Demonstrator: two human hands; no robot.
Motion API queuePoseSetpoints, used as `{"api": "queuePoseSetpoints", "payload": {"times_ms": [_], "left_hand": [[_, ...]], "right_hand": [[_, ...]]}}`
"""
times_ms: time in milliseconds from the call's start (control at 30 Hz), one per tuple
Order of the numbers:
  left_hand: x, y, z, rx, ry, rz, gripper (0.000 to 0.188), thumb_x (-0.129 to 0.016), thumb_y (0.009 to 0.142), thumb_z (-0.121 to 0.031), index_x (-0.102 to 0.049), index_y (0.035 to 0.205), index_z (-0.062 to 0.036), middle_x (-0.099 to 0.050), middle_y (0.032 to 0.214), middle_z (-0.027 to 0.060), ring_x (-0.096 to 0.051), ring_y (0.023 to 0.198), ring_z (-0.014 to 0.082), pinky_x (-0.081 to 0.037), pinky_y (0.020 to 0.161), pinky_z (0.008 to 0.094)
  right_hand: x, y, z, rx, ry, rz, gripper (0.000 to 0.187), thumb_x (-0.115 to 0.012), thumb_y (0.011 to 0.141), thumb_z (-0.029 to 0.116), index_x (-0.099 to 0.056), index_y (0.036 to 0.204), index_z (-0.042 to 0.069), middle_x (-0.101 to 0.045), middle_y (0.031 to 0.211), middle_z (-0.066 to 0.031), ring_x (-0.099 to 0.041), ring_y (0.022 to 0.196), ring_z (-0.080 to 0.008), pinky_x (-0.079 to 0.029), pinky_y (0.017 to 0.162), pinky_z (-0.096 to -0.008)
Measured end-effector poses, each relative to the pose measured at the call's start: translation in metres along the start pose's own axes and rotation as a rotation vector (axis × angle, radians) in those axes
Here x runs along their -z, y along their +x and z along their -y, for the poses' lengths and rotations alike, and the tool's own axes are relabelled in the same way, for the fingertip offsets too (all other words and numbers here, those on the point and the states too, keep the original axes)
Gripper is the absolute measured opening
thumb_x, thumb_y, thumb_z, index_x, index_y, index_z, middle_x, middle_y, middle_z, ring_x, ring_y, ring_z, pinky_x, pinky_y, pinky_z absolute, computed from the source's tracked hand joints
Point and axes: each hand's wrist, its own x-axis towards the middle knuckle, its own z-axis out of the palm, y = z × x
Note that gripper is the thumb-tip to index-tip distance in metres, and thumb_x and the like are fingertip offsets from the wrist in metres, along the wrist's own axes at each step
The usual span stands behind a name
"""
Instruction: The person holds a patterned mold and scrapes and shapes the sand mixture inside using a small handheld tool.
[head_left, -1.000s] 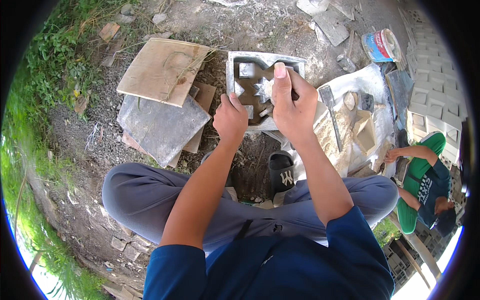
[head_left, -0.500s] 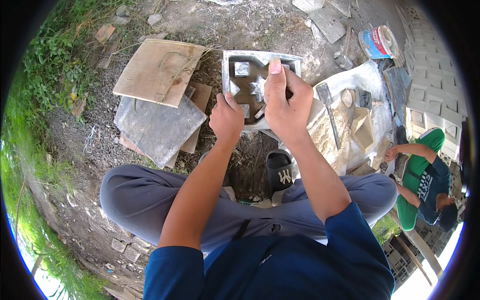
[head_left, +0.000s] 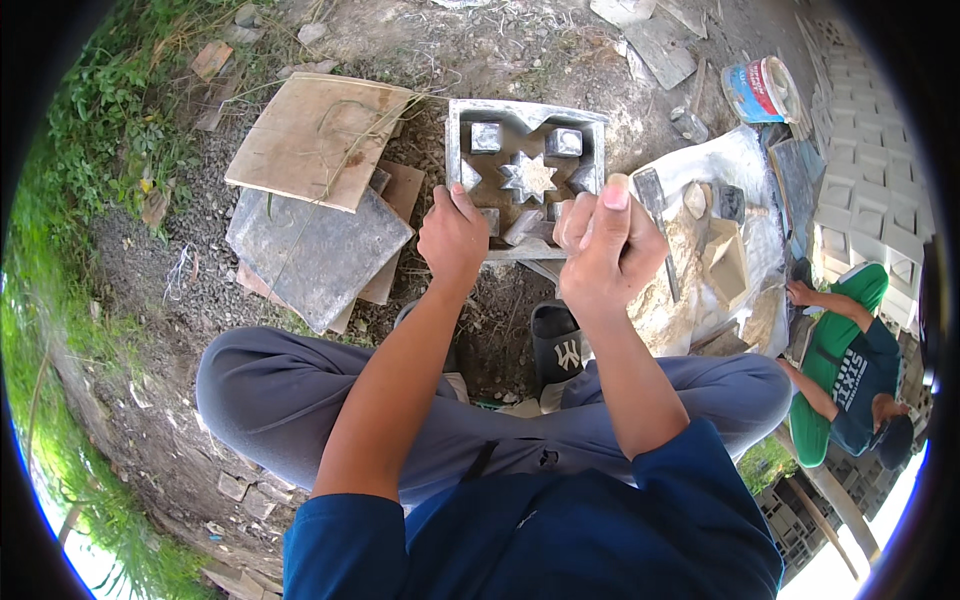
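Observation:
A square grey metal mould [head_left: 453,150] lies before me, with a raised star [head_left: 528,178] at its centre and small cube-shaped blocks [head_left: 564,143] near its corners. At its near left side my left hand [head_left: 452,235] is closed on the mould's wall, thumb on top. Over the near right corner my right hand [head_left: 610,245] is curled closed, thumb up along the bent fingers. Whatever those fingers hold, if anything, is hidden. They cover that corner of the mould.
Boards and slabs [head_left: 318,255] are stacked left of the mould. At right, a white sheet [head_left: 745,165] bears pale powder [head_left: 655,265], a flat metal bar [head_left: 650,190] and a box-shaped scoop [head_left: 722,255]. A paint bucket [head_left: 750,92] stands beyond it; another person [head_left: 865,370] sits far right.
My right hand has moved right from over the mould's middle to its near right corner, uncovering the star and the far right block. The left hand has stayed at the wall.

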Motion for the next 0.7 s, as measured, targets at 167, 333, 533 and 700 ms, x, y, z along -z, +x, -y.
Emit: {"api": "queuePoseSetpoints", "payload": {"times_ms": [167,333,533,700], "left_hand": [[-0.003,-0.001,0.000,-0.012,-0.004,0.001,0.040,-0.037,0.107,-0.038,-0.056,0.100,-0.0031,-0.070,0.087,0.0249,-0.067,0.082,0.0498,-0.052,0.069,0.0601],[-0.002,0.001,-0.004,-0.024,-0.009,-0.010,0.040,-0.037,0.107,-0.038,-0.055,0.098,-0.0032,-0.070,0.085,0.0242,-0.067,0.079,0.0495,-0.052,0.067,0.0599],[-0.002,0.001,-0.006,-0.028,-0.010,-0.027,0.039,-0.037,0.107,-0.037,-0.055,0.098,-0.0035,-0.069,0.083,0.0247,-0.067,0.077,0.0499,-0.052,0.066,0.0599],[-0.002,-0.001,-0.002,-0.008,0.001,-0.004,0.040,-0.037,0.107,-0.038,-0.056,0.100,-0.0036,-0.069,0.083,0.0251,-0.068,0.078,0.0496,-0.052,0.067,0.0603]], "right_hand": [[0.001,0.002,-0.012,0.019,-0.040,0.028,0.048,-0.047,0.110,0.024,-0.049,0.068,0.001,-0.047,0.056,0.0015,-0.041,0.051,-0.0041,-0.031,0.045,-0.0258],[-0.003,0.000,-0.016,0.077,-0.068,-0.018,0.048,-0.042,0.112,0.022,-0.034,0.067,0.007,-0.038,0.054,-0.0009,-0.030,0.047,-0.0075,-0.025,0.044,-0.0285],[0.001,0.003,-0.005,0.012,0.001,-0.042,0.049,-0.044,0.112,0.024,-0.034,0.067,0.007,-0.039,0.052,-0.0014,-0.031,0.047,-0.0074,-0.025,0.044,-0.0285],[0.010,-0.001,-0.001,0.006,0.137,-0.084,0.048,-0.048,0.110,0.030,-0.051,0.071,0.002,-0.045,0.057,0.0031,-0.038,0.051,-0.0034,-0.030,0.045,-0.0252]]}}
